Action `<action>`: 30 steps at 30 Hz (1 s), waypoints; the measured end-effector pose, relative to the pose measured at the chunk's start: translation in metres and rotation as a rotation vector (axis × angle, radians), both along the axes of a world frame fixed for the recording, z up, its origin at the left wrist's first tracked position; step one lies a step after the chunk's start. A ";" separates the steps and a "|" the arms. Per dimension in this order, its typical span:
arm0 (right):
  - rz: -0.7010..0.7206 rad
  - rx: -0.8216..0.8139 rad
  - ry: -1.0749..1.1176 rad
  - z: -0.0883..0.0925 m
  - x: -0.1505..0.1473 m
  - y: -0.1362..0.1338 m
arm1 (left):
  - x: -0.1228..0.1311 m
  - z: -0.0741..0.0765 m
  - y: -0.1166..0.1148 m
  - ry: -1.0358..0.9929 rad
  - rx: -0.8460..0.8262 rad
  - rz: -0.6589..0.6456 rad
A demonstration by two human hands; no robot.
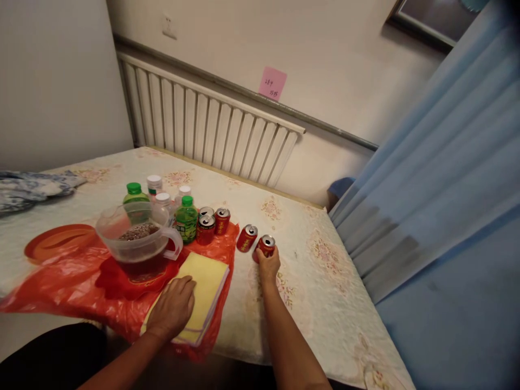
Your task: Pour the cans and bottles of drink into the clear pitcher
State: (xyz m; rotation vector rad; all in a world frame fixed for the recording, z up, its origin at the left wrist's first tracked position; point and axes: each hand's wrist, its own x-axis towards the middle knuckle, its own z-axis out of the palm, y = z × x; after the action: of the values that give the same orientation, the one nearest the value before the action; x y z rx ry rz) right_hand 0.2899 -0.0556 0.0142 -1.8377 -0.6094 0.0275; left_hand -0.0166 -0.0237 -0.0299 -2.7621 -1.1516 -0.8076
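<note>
My right hand (268, 266) is wrapped round a red drink can (266, 245) with an opened top, at the right of the group. Just left of it, another red can (247, 238) stands tilted in view. My left hand (173, 304) lies flat on a folded yellow cloth or paper stack (207, 271), fingers stretched out. Beyond that hand, a clear plastic jug (117, 230) with a handle holds dark liquid and sits on a red dish-like piece (111, 281).
A red plastic bag (69, 287) spreads under these things, near an orange lid (60, 242). Green-capped bottles (187, 221), white-capped bottles (154, 183) and more red cans (222, 221) cluster behind. A radiator (203, 122) lines the wall; a blue curtain (439, 162) hangs right.
</note>
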 end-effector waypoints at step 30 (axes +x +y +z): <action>0.089 -0.005 -0.141 -0.038 0.005 0.001 | -0.002 -0.006 0.003 -0.038 0.030 -0.044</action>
State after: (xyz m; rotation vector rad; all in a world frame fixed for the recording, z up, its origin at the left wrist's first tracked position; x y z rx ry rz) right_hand 0.2945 -0.0546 -0.0236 -1.8270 -0.7896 -0.0417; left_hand -0.0190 -0.0206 -0.0359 -2.7684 -1.0785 -0.8786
